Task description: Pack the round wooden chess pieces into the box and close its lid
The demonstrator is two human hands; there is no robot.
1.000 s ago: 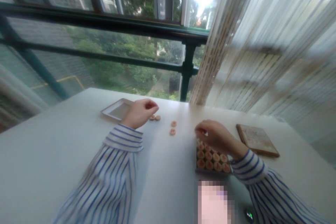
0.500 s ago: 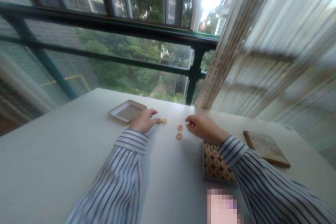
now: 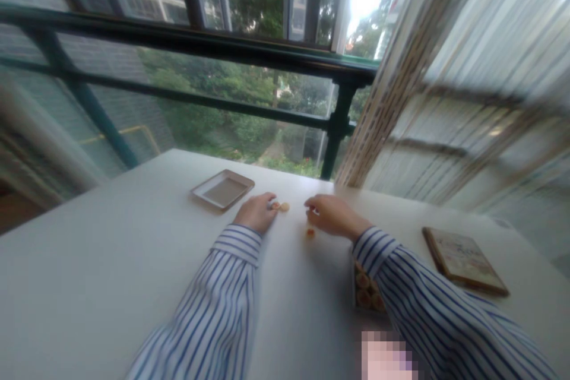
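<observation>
Fingers curl on my right hand [image 3: 335, 215], though I cannot tell whether they grip anything; one round piece [image 3: 310, 232] lies just nearer me on the counter [image 3: 285, 297]. Two more pieces [image 3: 285, 207] sit together beside my left hand [image 3: 256, 212], whose grasp I cannot make out.

The left hand [image 3: 255, 212] reaches forward, the right hand [image 3: 333, 215] curled inward.
</observation>
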